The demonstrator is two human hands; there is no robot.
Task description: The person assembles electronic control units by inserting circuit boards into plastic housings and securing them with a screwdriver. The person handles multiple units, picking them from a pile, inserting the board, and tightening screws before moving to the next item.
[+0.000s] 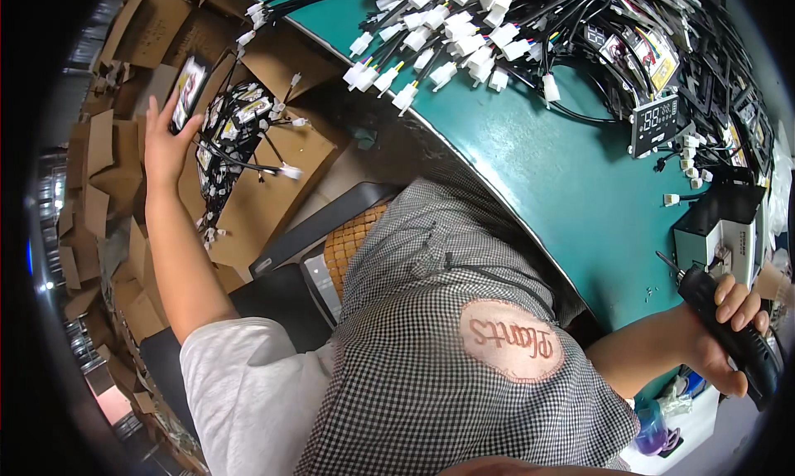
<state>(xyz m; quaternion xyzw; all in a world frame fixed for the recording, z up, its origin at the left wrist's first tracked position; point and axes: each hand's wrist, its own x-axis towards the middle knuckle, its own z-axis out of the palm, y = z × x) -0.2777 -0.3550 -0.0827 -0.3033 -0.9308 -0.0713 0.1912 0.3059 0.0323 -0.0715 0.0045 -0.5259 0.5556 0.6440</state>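
At the far left my left hand point(171, 144) reaches out over an open cardboard box point(269, 207). Its fingers grip a flat black controller module point(189, 93) with a pale, coloured-wire face. Inside the box lies a heap of similar modules point(236, 124) with black cables and white plugs. On the far right, by the table edge, my right hand point(709, 347) is wrapped round a black electric screwdriver point(737, 331). The screwdriver's thin bit points up and left, close to a grey and black box-shaped device point(720, 231).
A green-topped table point(497, 161) fills the upper right. White connectors point(464, 33) on black cables hang over its far edge. More modules pile up at right, one display panel point(654, 125) facing up. Small screws point(650, 294) lie near the screwdriver. Cardboard boxes point(116, 157) line the left.
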